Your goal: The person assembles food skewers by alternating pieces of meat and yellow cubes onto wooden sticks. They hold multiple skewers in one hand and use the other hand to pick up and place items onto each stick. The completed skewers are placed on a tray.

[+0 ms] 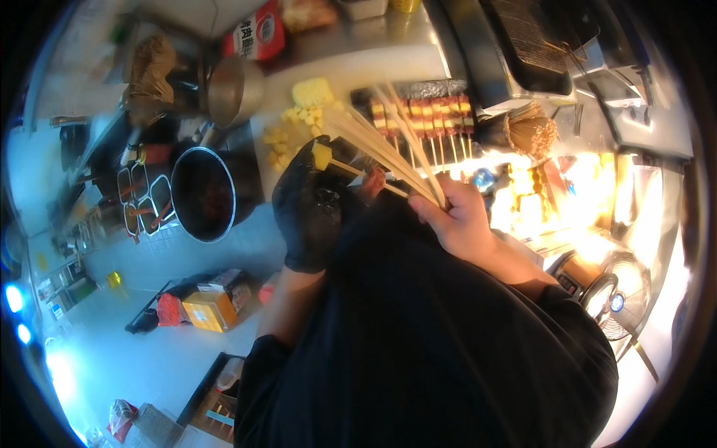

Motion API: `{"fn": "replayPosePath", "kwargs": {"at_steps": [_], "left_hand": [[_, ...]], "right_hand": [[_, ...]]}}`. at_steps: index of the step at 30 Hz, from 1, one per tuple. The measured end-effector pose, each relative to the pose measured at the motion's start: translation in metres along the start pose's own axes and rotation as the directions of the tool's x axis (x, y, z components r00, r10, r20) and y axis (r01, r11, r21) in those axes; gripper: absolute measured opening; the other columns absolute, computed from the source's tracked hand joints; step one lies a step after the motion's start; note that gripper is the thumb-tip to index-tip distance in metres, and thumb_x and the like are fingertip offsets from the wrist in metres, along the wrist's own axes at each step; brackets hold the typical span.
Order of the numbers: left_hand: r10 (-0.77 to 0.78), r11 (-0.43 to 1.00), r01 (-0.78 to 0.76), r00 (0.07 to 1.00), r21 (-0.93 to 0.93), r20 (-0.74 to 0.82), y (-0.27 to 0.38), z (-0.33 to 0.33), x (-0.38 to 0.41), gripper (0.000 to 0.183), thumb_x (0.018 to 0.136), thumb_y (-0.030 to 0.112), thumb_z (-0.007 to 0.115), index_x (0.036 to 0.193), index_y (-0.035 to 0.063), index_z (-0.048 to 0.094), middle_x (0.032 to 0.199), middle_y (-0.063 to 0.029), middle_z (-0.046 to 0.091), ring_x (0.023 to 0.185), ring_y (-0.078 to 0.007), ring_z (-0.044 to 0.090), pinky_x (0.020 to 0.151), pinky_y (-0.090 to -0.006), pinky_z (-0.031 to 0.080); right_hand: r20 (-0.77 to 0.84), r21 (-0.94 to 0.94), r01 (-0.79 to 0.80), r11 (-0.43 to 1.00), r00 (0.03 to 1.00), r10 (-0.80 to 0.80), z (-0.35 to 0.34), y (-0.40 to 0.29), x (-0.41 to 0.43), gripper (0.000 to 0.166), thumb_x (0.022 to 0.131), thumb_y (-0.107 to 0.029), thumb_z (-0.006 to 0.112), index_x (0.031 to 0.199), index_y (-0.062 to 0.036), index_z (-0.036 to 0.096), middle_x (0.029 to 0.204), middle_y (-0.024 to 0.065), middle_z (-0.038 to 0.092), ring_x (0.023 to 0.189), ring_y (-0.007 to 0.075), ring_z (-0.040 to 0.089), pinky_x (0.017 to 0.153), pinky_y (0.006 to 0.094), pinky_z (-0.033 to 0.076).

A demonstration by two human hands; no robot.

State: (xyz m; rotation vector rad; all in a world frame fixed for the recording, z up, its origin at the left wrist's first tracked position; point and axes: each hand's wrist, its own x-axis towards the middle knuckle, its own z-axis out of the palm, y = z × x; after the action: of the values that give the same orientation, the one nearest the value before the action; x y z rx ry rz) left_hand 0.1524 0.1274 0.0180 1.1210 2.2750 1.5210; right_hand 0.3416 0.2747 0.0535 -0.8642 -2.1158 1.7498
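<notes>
In a black glove, my left hand [308, 213] pinches a yellow food cube [321, 156] on the tip of a wooden skewer [347, 168]. A piece of red meat [373, 182] is further down that skewer. My bare right hand [456, 215] grips a fanned bundle of wooden skewers [386, 151], and the loaded skewer runs toward its fingers. Beyond my hands, a row of finished skewers [423, 117] with alternating red and yellow pieces lies on a dark tray [437, 88]. Loose yellow cubes [277, 147] and a larger yellow block [312, 93] lie on the pale board [358, 70].
A dark round pot [203, 196] stands left, beside small sauce containers [145, 196]. A red printed bag [256, 33] is at the back. At right are bundled sticks [532, 131], a fryer-like appliance [532, 45] and a fan [616, 302]. A cardboard box [210, 309] sits lower left.
</notes>
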Motion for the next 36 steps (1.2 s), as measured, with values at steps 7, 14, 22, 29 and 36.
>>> {"fn": "replayPosePath", "kwargs": {"at_steps": [7, 14, 22, 29, 36], "left_hand": [[0.235, 0.949, -0.255, 0.964, 0.187, 0.122, 0.007, 0.01, -0.004, 0.037, 0.085, 0.018, 0.073, 0.117, 0.001, 0.065, 0.112, -0.0187, 0.068, 0.097, -0.0302, 0.068, 0.083, -0.0387, 0.055], [-0.169, 0.976, 0.148, 0.978, -0.162, -0.12, -0.065, -0.061, 0.016, 0.039, 0.088, 0.024, 0.072, 0.122, 0.0068, 0.064, 0.113, -0.0137, 0.068, 0.1, -0.0289, 0.068, 0.086, -0.0392, 0.056], [-0.852, 0.494, 0.863, 0.505, 0.106, -0.139, -0.242, -0.225, 0.005, 0.053, 0.092, 0.037, 0.062, 0.136, 0.0095, 0.05, 0.129, -0.0154, 0.058, 0.117, -0.0278, 0.057, 0.102, -0.0432, 0.044], [-0.591, 0.568, 0.145, 0.758, 0.81, 0.278, -0.3, -0.207, 0.011, 0.058, 0.095, 0.045, 0.056, 0.141, 0.0098, 0.047, 0.134, -0.015, 0.055, 0.125, -0.0281, 0.052, 0.108, -0.0446, 0.039], [-0.696, 0.535, 0.255, 0.673, 0.805, 0.249, -0.311, -0.192, 0.027, 0.045, 0.099, 0.034, 0.054, 0.137, 0.0099, 0.052, 0.131, -0.0167, 0.058, 0.121, -0.0301, 0.056, 0.105, -0.0446, 0.043]], "right_hand": [[0.04, 0.107, -0.097, 0.99, 0.995, 0.093, 0.012, -0.016, 0.013, 0.008, 0.094, -0.01, 0.065, 0.096, -0.0025, 0.065, 0.071, 0.0028, 0.064, 0.061, 0.0092, 0.059, 0.056, 0.0258, 0.047], [0.111, 0.332, -0.265, 0.905, 0.964, 0.241, 0.022, -0.007, 0.027, 0.011, 0.097, -0.011, 0.061, 0.105, -0.0031, 0.062, 0.073, -0.0004, 0.057, 0.064, 0.0089, 0.055, 0.058, 0.0248, 0.046], [0.22, 0.36, -0.462, 0.81, 0.886, 0.408, 0.052, -0.014, 0.047, 0.012, 0.1, -0.018, 0.057, 0.097, -0.0077, 0.062, 0.065, -0.0015, 0.055, 0.052, 0.0046, 0.046, 0.045, 0.0195, 0.034], [0.203, 0.332, -0.451, 0.828, 0.892, 0.404, 0.106, -0.035, 0.063, 0.015, 0.1, -0.021, 0.058, 0.094, -0.0077, 0.061, 0.066, -0.0014, 0.056, 0.051, 0.0048, 0.047, 0.045, 0.02, 0.035], [0.092, 0.276, -0.444, 0.852, 0.895, 0.437, 0.173, -0.06, 0.065, 0.016, 0.099, -0.022, 0.06, 0.092, -0.0079, 0.06, 0.067, -0.0017, 0.058, 0.054, 0.0054, 0.049, 0.048, 0.0198, 0.038]]}}
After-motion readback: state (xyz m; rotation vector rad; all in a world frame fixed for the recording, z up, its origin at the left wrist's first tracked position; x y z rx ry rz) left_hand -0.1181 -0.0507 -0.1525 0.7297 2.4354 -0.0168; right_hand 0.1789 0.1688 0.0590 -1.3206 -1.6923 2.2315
